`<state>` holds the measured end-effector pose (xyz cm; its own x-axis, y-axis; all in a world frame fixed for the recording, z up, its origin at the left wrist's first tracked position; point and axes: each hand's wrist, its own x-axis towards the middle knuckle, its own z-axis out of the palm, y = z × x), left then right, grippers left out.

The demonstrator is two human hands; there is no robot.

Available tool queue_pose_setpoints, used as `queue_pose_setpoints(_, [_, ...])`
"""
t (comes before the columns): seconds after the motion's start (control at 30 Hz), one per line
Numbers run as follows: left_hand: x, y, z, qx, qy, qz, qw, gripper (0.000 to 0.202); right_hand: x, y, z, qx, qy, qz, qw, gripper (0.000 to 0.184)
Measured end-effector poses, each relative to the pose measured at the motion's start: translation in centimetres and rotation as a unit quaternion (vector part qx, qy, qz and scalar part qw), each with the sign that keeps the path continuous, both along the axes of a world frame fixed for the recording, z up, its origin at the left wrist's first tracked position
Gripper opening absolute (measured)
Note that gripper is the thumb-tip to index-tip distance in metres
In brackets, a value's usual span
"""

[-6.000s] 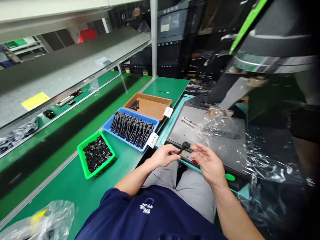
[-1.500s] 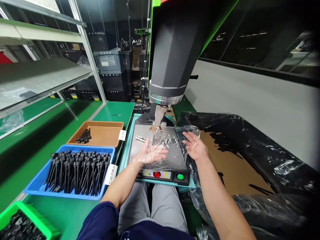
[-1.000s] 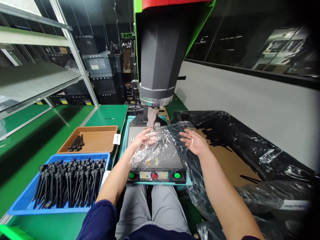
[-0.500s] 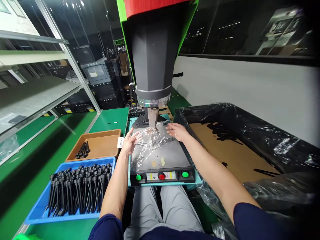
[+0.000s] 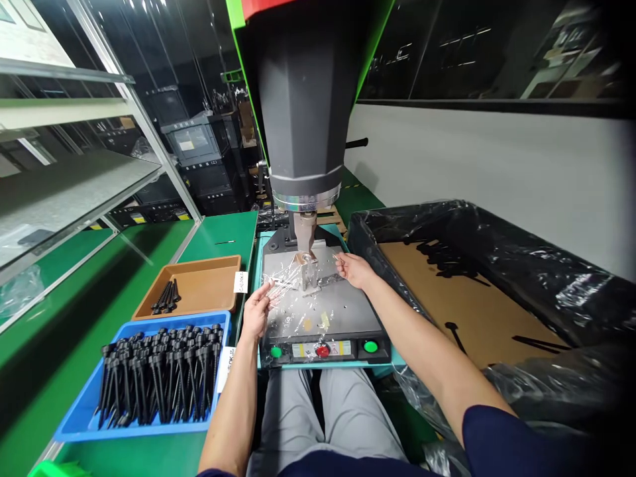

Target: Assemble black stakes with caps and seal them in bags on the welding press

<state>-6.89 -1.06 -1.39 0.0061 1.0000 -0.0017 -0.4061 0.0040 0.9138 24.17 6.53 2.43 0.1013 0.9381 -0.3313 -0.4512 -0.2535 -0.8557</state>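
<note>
A sheet of thin clear plastic film [image 5: 285, 301] lies crumpled over the metal plate [image 5: 342, 315] of a press machine. At the plate's left edge, my left hand [image 5: 257, 311] is closed with its fingertips pinching gathered film. My right hand [image 5: 354, 270] is closed in a pinch at the film's right side, near the plate's right edge. Between the hands, the machine's metal tool [image 5: 305, 232] points down over a small fixture [image 5: 307, 258], which the film partly covers.
A blue tray [image 5: 134, 436] of black long-stemmed parts and a brown tray [image 5: 209, 278] with several more stand at left. To the right is a large box lined with black plastic [image 5: 527, 245], with black parts inside. Green buttons [image 5: 370, 346] and a red button [image 5: 322, 350] line the machine's front.
My left hand has come down and toward me, drawing the film into tight folds. My right hand has lowered slightly, and its fingers have closed on the film. The fixture shows more plainly.
</note>
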Motion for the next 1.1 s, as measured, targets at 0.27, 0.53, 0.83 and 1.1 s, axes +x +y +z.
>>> queue_pose_setpoints(0.27, [-0.4,1.1,1.1,-0.011,-0.005,-0.032,0.999,0.052,-0.3,2.6,0.3,-0.066,-0.003,0.113,0.991,0.038])
queue_pose_setpoints(0.53, [-1.4,3.5,3.1,0.033,0.103,-0.151,0.983,0.067,-0.7,7.5,3.0,-0.057,-0.012,0.232,0.971,0.043])
queue_pose_setpoints(0.83, [-2.8,4.5,5.0,0.072,0.136,-0.217,0.964,0.034,0.5,8.1,4.8,0.18,-0.003,0.201,0.963,0.028])
queue_pose_setpoints(1.1, [-2.9,5.7,5.3,0.026,-0.03,-0.269,0.962,0.057,2.9,6.1,4.9,0.218,-0.032,0.241,0.945,0.047])
